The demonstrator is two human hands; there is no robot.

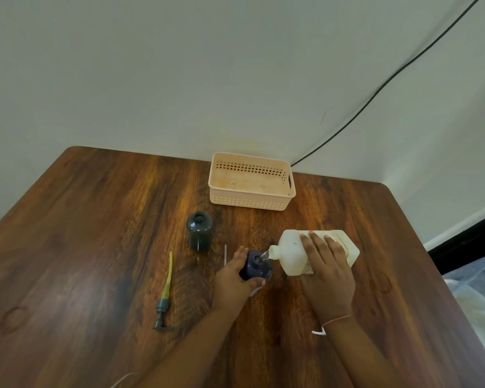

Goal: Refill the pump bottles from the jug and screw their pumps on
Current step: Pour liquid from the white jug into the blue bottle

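My right hand [326, 273] grips a white jug [294, 252] and holds it tipped to the left. Clear liquid runs from its spout into the open neck of a dark blue bottle [255, 264]. My left hand [231, 281] holds that bottle upright on the wooden table [95, 233]. A dark grey-green bottle [198, 231] stands open a little further back on the left. A grey pump [163, 306] with a yellowish tube lies on the table to the left. A thin white tube [225, 254] lies beside my left hand.
An empty peach plastic basket [251, 182] stands at the table's back edge against the wall. A black cable [375, 93] runs down the wall behind it. A clear plastic bag [476, 287] lies off the table's right side.
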